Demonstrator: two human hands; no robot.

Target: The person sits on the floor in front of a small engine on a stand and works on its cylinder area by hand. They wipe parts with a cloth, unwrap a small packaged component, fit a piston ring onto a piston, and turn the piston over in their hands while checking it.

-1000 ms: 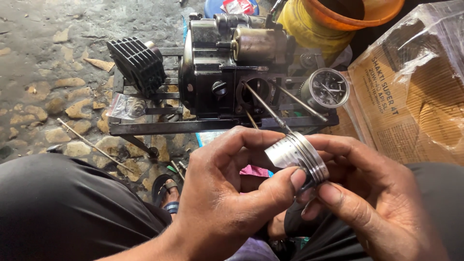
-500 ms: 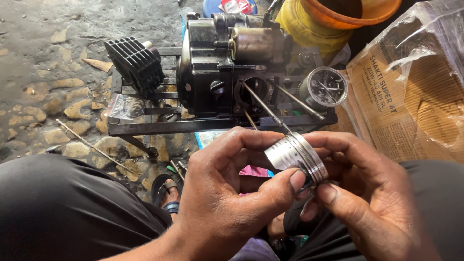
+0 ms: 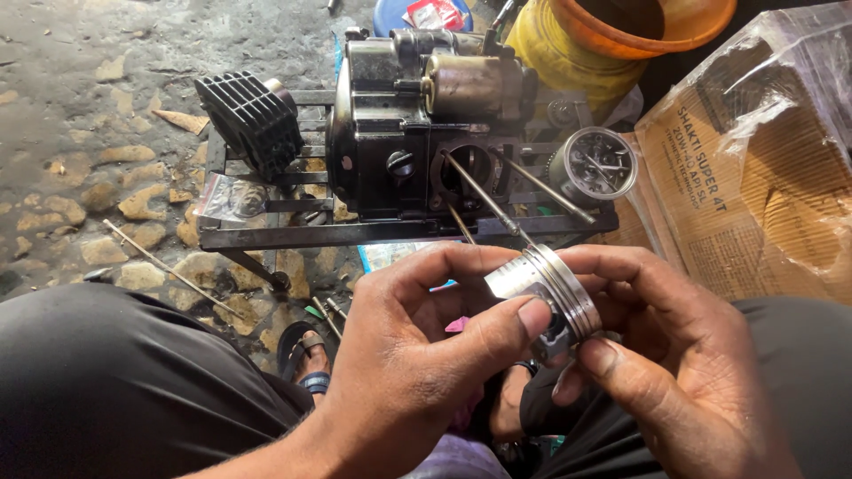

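The stripped engine block (image 3: 417, 133) sits on its metal frame (image 3: 355, 232). Nearer, the left hand (image 3: 417, 372) and right hand (image 3: 674, 355) pinch the silvery piston (image 3: 541, 284) between fingertips; greasy fingers could let it slip onto the stony ground.

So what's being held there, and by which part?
A silver piston, held by both hands: left hand grips its skirt, right hand its ringed crown end.

Roadside repair workshop: stripped engine (image 3: 417, 133) on metal stand (image 3: 355, 232), loose finned cylinder (image 3: 251, 122), rough stone ground (image 3: 98, 115).
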